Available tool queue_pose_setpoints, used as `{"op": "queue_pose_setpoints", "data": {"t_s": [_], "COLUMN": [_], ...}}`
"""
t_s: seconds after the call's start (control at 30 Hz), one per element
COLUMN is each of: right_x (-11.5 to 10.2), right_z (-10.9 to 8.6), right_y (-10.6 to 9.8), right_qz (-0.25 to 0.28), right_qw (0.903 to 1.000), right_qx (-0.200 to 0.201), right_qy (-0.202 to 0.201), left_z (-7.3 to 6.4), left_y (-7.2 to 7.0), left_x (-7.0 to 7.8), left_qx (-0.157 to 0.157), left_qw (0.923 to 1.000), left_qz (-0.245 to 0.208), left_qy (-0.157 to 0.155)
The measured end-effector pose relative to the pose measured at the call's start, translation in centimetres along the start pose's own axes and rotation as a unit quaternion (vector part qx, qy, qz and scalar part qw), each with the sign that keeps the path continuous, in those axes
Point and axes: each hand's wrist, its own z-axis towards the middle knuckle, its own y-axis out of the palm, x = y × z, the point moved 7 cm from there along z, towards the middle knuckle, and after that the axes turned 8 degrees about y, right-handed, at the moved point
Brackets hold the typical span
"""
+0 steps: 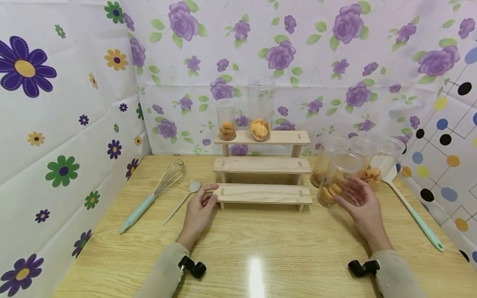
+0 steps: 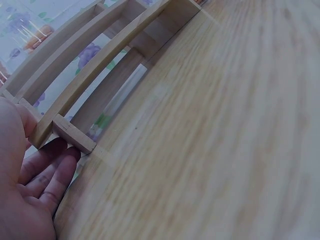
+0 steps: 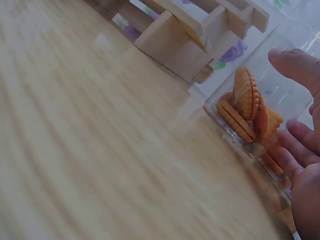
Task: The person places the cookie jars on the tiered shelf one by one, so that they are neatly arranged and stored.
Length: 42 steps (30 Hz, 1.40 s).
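Head view: a three-tier wooden rack stands on the tabletop; clock directions from it take its middle as the centre. At its 8 o'clock the left hand grasps the near end of the lowest tier, and the left wrist view shows the thumb over the board and the other fingers curled beneath it. At the rack's 3 o'clock a clear front jar stands upright, holding sandwich biscuits at its bottom. The right hand is at this jar's 4 o'clock, its fingers bent around the jar's side with the thumb apart from the others; I cannot tell whether they grasp it or merely rest by it.

Three more clear jars cluster behind the front jar, from its 11 o'clock round to 2 o'clock. On the rack's top tier a short jar stands toward 11 o'clock and a tall jar at 12, both with biscuits inside.

A whisk lies near the rack's 9 o'clock, with a slim spoon between it and the left hand. Toward the rack's 4 o'clock, beyond the right hand, a spatula points its green handle outward.
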Motion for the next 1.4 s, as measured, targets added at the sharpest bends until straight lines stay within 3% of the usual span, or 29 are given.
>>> {"op": "queue_pose_setpoints", "data": {"t_s": [0.23, 0.4, 0.87, 1.4], "right_x": [0.4, 0.3, 0.0, -2.9], "right_z": [0.4, 0.5, 0.3, 0.1], "right_y": [0.8, 1.1, 0.8, 1.2], "right_qz": [-0.073, -0.079, -0.059, -0.011], "right_qw": [0.9972, 0.9967, 0.9979, 0.9989], "right_qx": [0.010, 0.009, 0.024, 0.045], "right_qy": [0.016, 0.017, 0.014, -0.002], "left_z": [0.0, 0.0, 0.0, 0.0], "left_y": [0.0, 0.0, 0.0, -0.1], "left_x": [0.0, -0.2, -0.1, -0.1], "left_qx": [0.002, -0.001, -0.003, 0.002], "left_qw": [1.0000, 1.0000, 1.0000, 1.0000], "left_qz": [-0.005, -0.004, -0.007, -0.005], "left_qy": [0.000, -0.001, 0.002, -0.001]}}
